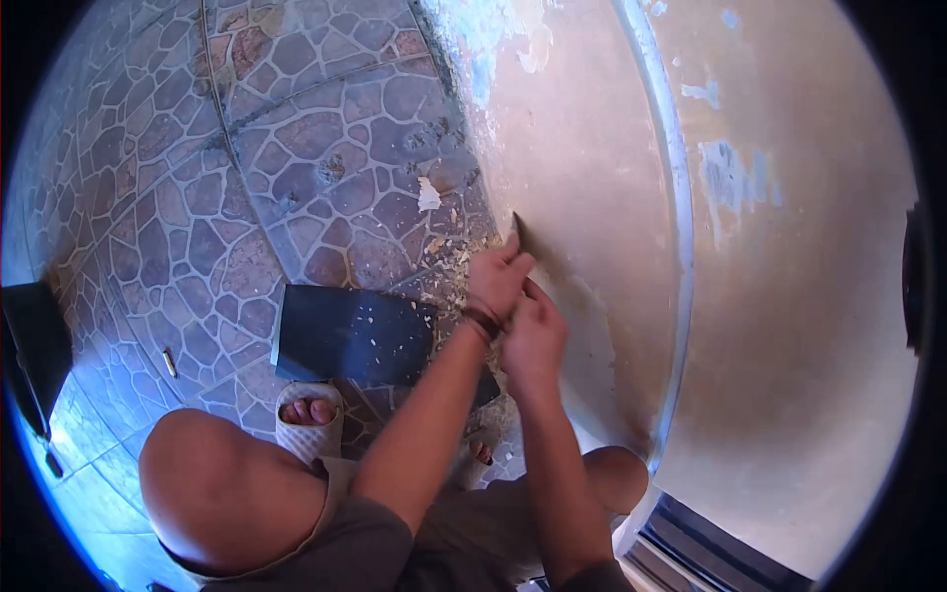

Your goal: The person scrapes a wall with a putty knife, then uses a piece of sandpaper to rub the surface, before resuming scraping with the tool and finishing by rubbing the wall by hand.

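My left hand (498, 281), with a dark band on its wrist, is closed near the front of a scraper (517, 223). Only the scraper's dark, narrow tip shows beyond the fingers, against the lower part of the beige wall (592, 128). Just behind it, my right hand (534, 340) is closed too, apparently around the handle, which the fingers mostly hide. Flakes of paint (449, 261) lie scattered along the foot of the wall beside my left hand.
A dark flat board (345, 331) with flakes on it lies in front of my sandalled foot (311, 409). The floor (207, 247) is stone-patterned. A pale raised strip (676, 187) runs along the wall. A small cylindrical object (170, 363) lies at left.
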Demonstrator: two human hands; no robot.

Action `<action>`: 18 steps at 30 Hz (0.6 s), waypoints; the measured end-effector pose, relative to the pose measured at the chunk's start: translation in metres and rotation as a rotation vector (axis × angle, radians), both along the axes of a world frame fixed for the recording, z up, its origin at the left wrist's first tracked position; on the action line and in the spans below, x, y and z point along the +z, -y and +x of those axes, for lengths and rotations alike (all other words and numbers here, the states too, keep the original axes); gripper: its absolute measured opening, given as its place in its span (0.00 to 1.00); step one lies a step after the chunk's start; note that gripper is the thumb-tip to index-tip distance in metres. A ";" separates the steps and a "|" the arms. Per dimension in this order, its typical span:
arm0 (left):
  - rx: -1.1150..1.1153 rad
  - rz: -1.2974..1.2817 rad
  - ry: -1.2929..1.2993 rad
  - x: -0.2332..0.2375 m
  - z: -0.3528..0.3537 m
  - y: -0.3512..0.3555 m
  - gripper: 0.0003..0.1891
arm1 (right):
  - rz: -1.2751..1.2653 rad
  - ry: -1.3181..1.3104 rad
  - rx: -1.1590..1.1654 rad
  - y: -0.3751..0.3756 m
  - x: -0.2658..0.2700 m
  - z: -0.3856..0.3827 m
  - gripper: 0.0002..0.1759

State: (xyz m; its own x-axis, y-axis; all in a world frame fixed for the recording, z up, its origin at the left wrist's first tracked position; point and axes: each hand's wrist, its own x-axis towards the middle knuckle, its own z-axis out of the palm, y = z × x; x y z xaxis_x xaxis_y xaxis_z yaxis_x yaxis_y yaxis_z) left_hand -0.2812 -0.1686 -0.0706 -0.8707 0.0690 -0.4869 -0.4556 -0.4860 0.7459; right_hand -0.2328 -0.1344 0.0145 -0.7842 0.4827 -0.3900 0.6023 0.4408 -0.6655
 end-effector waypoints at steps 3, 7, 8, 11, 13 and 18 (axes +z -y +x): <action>0.048 -0.062 -0.070 -0.006 0.008 -0.001 0.14 | 0.067 -0.190 0.065 -0.008 -0.035 0.016 0.20; 0.077 -0.098 -0.042 0.017 0.007 0.000 0.14 | -0.054 -0.011 -0.033 0.008 0.014 -0.007 0.19; 0.030 -0.100 -0.008 0.010 0.000 0.003 0.14 | -0.051 0.053 -0.036 0.010 0.016 -0.013 0.19; 0.117 0.144 0.029 -0.035 -0.015 0.001 0.14 | 0.041 0.076 0.027 0.020 -0.011 -0.027 0.19; 0.042 0.026 -0.037 -0.012 -0.011 0.015 0.12 | 0.054 0.037 0.000 0.024 -0.009 -0.018 0.19; 0.031 0.159 0.011 0.000 -0.020 0.021 0.10 | 0.016 0.135 0.028 0.038 0.013 -0.042 0.17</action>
State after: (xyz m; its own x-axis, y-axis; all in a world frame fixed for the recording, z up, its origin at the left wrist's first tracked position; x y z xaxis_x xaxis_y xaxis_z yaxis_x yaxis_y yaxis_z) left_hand -0.3011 -0.1896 -0.0710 -0.8684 0.1187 -0.4814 -0.4460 -0.6113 0.6537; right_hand -0.2752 -0.1729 0.0277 -0.7384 0.4678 -0.4857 0.6732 0.4686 -0.5720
